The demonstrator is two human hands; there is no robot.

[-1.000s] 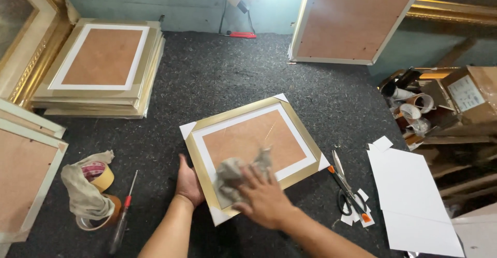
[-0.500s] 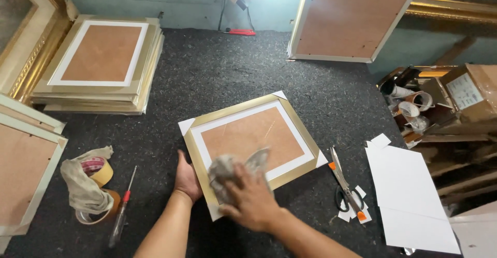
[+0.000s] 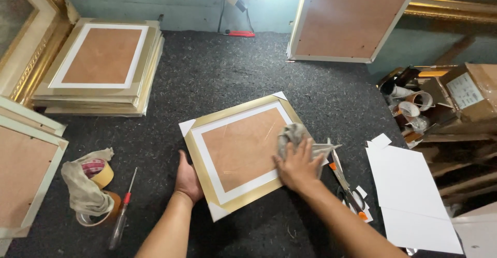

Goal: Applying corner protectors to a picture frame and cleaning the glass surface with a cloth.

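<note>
Gold frame [image 3: 243, 154]: flat, mid worktop [image 3: 217, 77]. Right hand [image 3: 296, 165]: spread flat, pressing grey cloth [image 3: 294, 134]; shifted from frame's near-left to right edge, wiping progresses across glass. Left hand [image 3: 187, 178]: open, bracing near-left edge.

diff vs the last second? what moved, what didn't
The right hand slid the grey cloth from the lower left part of the glass across to the right edge of the gold frame, pressing it flat throughout. The left hand kept bracing the frame's left edge. Nothing was picked up or released. The frame, scissors, tape rolls and screwdriver stayed put.
</note>
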